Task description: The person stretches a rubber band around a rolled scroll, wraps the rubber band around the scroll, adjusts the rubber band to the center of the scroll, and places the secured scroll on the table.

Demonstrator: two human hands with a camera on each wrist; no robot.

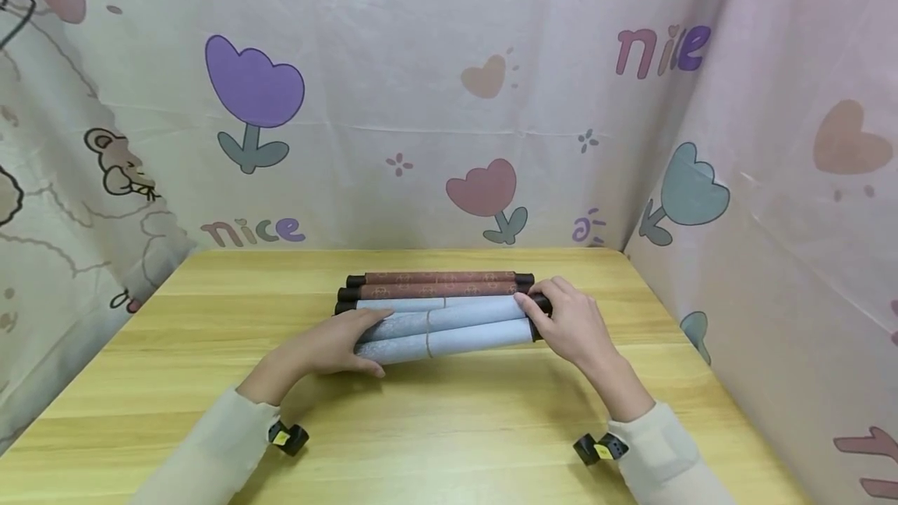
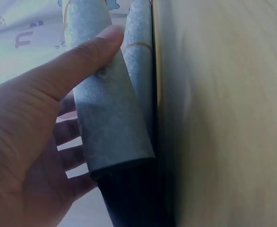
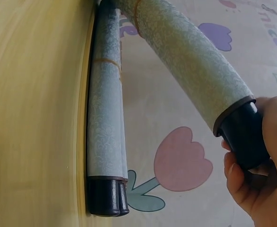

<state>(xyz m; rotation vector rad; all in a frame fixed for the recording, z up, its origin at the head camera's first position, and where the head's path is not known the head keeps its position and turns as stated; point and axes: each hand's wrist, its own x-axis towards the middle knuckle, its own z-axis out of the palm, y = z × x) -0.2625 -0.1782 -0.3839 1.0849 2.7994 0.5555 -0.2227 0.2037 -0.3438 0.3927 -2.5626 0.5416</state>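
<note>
Both hands hold one pale blue, patterned scroll point(image 1: 466, 314) with black end knobs and a thin tie round its middle. Toward its left end, my left hand point(image 1: 340, 341) has the thumb on one side and the fingers on the other, as the left wrist view shows. At the other end, my right hand point(image 1: 578, 322) grips the black knob point(image 3: 245, 135). That end is raised off the table in the right wrist view. Beneath it lie similar pale blue scrolls point(image 3: 105, 118), side by side. Their left ends are hidden by my left hand in the head view.
Two red-brown scrolls point(image 1: 438, 291) with black knobs lie behind the blue ones on the light wooden table point(image 1: 435, 427). Patterned curtains point(image 1: 393, 100) hang behind the table and along both sides. Each wrist carries a small black camera point(image 1: 288, 436).
</note>
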